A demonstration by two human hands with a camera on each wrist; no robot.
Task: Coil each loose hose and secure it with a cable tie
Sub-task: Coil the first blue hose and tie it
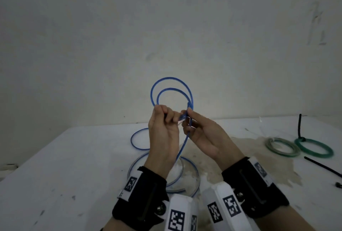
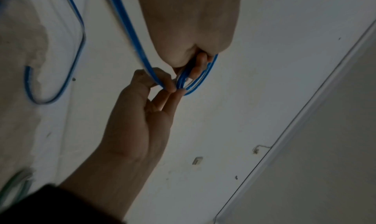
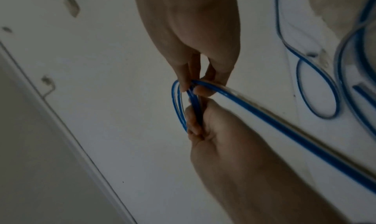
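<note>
A thin blue hose (image 1: 172,77) is partly coiled into two or three loops held up over the white table (image 1: 74,156). My left hand (image 1: 169,117) grips the gathered loops at their bottom, fingers curled round them (image 3: 195,123). My right hand (image 1: 187,118) pinches the hose just beside it, where the free strand (image 3: 264,115) joins the coil. That strand hangs between my wrists to more loose blue loops (image 1: 131,140) lying on the table. In the left wrist view the right hand's fingertips (image 2: 168,89) meet on the strand (image 2: 130,31) next to the coil.
At the right of the table lie a grey-green hose coil (image 1: 267,144) and a green coil (image 1: 318,155) bound by a black cable tie (image 1: 299,125) whose tail stands up. A loose black cable tie (image 1: 322,166) lies nearer. A wall rises behind the table.
</note>
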